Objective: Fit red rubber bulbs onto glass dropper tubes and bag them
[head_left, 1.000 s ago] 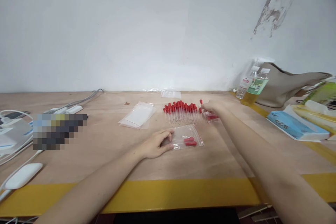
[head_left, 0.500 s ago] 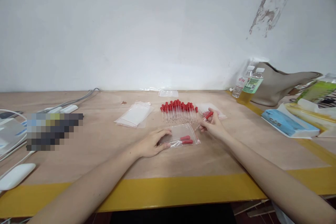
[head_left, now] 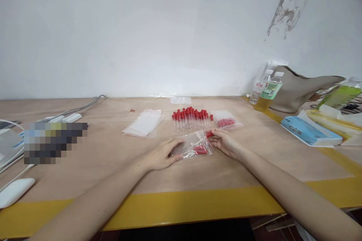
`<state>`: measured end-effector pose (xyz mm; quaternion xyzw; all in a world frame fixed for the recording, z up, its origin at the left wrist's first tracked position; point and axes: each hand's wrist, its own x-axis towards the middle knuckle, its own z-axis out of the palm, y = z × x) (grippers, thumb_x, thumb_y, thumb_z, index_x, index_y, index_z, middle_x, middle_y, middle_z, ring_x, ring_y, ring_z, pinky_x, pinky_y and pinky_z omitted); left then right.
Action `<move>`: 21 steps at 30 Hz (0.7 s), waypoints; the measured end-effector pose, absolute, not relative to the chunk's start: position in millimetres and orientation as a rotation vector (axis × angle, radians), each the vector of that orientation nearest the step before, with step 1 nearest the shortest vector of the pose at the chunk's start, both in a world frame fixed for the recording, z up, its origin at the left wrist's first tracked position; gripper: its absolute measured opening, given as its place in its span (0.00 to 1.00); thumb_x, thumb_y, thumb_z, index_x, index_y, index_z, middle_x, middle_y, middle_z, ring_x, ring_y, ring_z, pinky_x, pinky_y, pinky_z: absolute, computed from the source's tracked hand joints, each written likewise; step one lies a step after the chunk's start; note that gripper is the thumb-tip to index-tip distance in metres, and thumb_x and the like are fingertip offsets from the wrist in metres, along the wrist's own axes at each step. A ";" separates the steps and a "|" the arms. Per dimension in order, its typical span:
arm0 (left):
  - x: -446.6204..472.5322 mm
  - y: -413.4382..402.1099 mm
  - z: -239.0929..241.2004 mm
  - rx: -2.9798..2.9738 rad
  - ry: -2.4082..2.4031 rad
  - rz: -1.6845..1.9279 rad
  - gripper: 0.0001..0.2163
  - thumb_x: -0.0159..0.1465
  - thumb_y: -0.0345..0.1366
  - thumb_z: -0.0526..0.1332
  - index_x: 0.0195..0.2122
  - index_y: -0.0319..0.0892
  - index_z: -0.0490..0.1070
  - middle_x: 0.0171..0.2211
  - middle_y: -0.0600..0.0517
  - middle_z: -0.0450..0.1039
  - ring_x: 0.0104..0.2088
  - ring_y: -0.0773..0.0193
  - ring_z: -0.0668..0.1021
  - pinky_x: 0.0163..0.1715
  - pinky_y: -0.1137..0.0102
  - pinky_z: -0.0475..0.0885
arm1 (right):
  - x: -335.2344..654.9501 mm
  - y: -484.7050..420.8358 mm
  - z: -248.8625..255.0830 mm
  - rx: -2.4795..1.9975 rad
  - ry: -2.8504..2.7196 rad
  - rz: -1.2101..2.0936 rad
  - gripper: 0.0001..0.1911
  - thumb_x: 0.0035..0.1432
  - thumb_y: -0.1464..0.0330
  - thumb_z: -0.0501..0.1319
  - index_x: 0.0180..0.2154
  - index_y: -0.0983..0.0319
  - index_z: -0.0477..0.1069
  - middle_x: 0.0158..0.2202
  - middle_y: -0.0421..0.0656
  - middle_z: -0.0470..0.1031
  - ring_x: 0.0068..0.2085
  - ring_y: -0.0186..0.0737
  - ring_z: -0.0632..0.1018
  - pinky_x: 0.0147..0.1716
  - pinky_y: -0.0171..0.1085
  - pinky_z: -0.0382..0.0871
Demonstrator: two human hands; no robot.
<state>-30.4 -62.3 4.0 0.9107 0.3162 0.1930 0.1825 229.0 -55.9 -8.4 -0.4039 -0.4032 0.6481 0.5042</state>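
Observation:
A clear zip bag (head_left: 186,150) lies on the table with red-bulbed droppers inside it. My left hand (head_left: 165,153) grips its left end, thumb in front and fingers behind. At the bag's right end, my right hand (head_left: 224,142) pinches a dropper (head_left: 209,134) by its red bulb. The dropper's clear stem points left into the bag's mouth. Behind the bag, a row of loose droppers (head_left: 192,115) lies side by side, red bulbs toward the wall. To their right rests another bag (head_left: 226,120) holding several red-bulbed droppers.
A stack of flat clear bags (head_left: 143,123) lies left of the droppers, and another bag (head_left: 181,100) by the wall. Two bottles (head_left: 268,92), a grey-brown bag (head_left: 294,90) and a blue tissue pack (head_left: 308,131) stand at right. Cables and a white mouse-like object (head_left: 17,192) are at left.
My right hand has moved left and down, bringing the dropper's stem into the bag's mouth. The bag at the back right is now uncovered. My left hand stays on the bag.

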 end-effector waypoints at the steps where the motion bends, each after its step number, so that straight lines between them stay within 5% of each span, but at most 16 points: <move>1: -30.2 -62.4 4.1 2.572 0.895 0.543 0.21 0.60 0.42 0.53 0.54 0.46 0.54 0.50 0.47 0.62 0.48 0.58 0.67 0.47 0.62 0.63 | 231.6 -55.6 -8.2 -0.986 -1.021 1.567 0.05 0.50 0.72 0.56 0.33 0.66 0.67 0.26 0.43 0.73 0.27 0.31 0.74 0.29 0.31 0.70; 6: -29.0 -63.6 5.8 2.576 0.875 0.555 0.21 0.60 0.42 0.53 0.54 0.45 0.55 0.50 0.47 0.63 0.47 0.58 0.68 0.46 0.62 0.63 | 241.1 -51.9 -11.3 -1.142 -1.292 1.344 0.15 0.42 0.70 0.64 0.35 0.63 0.65 0.22 0.36 0.69 0.20 0.27 0.69 0.17 0.27 0.63; 10: -28.1 -63.9 5.9 2.571 0.868 0.567 0.20 0.60 0.41 0.54 0.53 0.45 0.55 0.49 0.48 0.63 0.47 0.59 0.68 0.46 0.63 0.64 | 239.8 -47.9 -17.4 -1.255 -1.561 1.160 0.13 0.41 0.66 0.64 0.31 0.63 0.65 0.17 0.34 0.65 0.17 0.27 0.65 0.14 0.27 0.56; 16: -28.1 -63.0 5.6 2.575 0.855 0.567 0.20 0.60 0.41 0.53 0.53 0.45 0.55 0.49 0.47 0.63 0.47 0.59 0.68 0.46 0.63 0.63 | 225.8 -47.0 -22.1 -1.157 -1.816 0.688 0.08 0.42 0.65 0.61 0.25 0.65 0.73 0.29 0.43 0.70 0.28 0.34 0.69 0.27 0.33 0.64; 21: -28.9 -62.9 5.3 2.577 0.855 0.570 0.19 0.60 0.41 0.54 0.52 0.45 0.56 0.49 0.47 0.63 0.48 0.59 0.67 0.47 0.63 0.63 | 230.9 -45.6 -15.0 -1.079 -1.933 0.910 0.13 0.49 0.64 0.56 0.35 0.63 0.73 0.33 0.43 0.74 0.36 0.38 0.73 0.36 0.37 0.66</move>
